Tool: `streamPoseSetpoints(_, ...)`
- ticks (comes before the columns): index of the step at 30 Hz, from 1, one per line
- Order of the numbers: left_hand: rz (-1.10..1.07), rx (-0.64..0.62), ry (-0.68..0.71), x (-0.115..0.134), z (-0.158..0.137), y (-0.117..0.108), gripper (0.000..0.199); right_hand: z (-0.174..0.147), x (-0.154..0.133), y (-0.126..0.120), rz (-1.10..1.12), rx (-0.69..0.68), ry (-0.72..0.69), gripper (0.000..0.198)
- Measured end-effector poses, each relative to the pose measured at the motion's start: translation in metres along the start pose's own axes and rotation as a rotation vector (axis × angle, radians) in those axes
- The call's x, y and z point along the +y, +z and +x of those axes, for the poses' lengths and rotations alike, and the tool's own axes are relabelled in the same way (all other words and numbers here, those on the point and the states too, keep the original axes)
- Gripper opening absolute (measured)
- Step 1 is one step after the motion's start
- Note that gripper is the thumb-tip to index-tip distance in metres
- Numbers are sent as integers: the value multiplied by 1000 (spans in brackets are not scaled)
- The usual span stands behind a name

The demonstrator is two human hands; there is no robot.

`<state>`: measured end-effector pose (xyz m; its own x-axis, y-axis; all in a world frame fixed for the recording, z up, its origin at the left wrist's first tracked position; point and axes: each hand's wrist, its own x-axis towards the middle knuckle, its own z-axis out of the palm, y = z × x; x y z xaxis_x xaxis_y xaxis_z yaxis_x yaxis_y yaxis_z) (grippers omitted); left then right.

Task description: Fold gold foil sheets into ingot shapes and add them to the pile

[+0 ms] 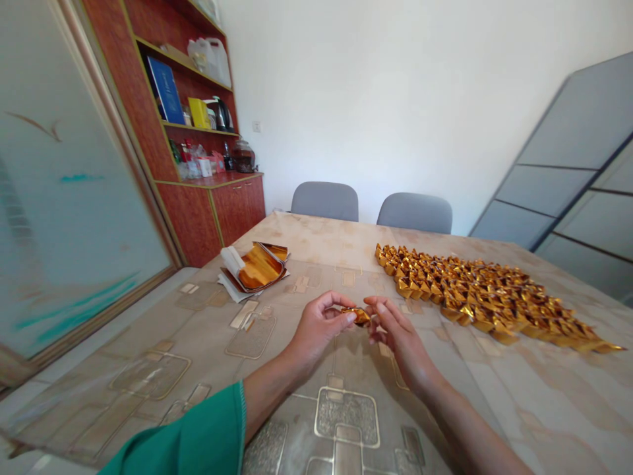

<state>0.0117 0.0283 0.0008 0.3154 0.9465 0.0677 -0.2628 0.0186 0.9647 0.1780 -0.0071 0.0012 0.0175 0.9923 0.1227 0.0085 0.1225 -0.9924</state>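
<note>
My left hand (321,323) pinches a small folded piece of gold foil paper (357,316) between thumb and fingers, a little above the table. At the right end of that piece is my right hand (393,326), its fingers bent and apart. Whether its fingertips touch the foil is hard to tell. A stack of gold foil sheets (264,267) with white paper lies curled on the table, to the left beyond my hands. Many folded gold foil ingots (459,284) stand packed in rows on the right.
A patterned cover lies over the table (277,389). Two grey chairs (325,201) stand at its far side. Behind on the left is a red-brown shelf cabinet (237,204) holding jugs, boxes and a kettle. Grey panels (568,152) lean at the right.
</note>
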Motion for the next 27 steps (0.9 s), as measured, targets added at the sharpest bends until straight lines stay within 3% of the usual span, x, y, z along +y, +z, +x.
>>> streamPoseSetpoints(4, 102, 70, 50, -4, 2, -2, 24, -2, -2, -2, -298, -111, -239, 32)
streamPoseSetpoints(7, 206, 66, 127, -4, 3, -4, 20, 0, 2, -1, -391, -129, -332, 30)
streamPoseSetpoints(12, 300, -35, 170, -1, 2, -5, 35, 4, 9, -4, -361, -86, -323, 30)
streamPoseSetpoints(16, 328, -114, 226, -3, 1, -4, 36, 3, 10, -4, -380, -86, -352, 35)
streamPoseSetpoints(22, 354, -54, 254, -2, 0, -3, 33, 5, 11, -5, -296, -3, -325, 33)
streamPoseSetpoints(27, 332, -23, 233, -1, 0, -2, 28, 5, 7, -7, -282, 8, -277, 14)
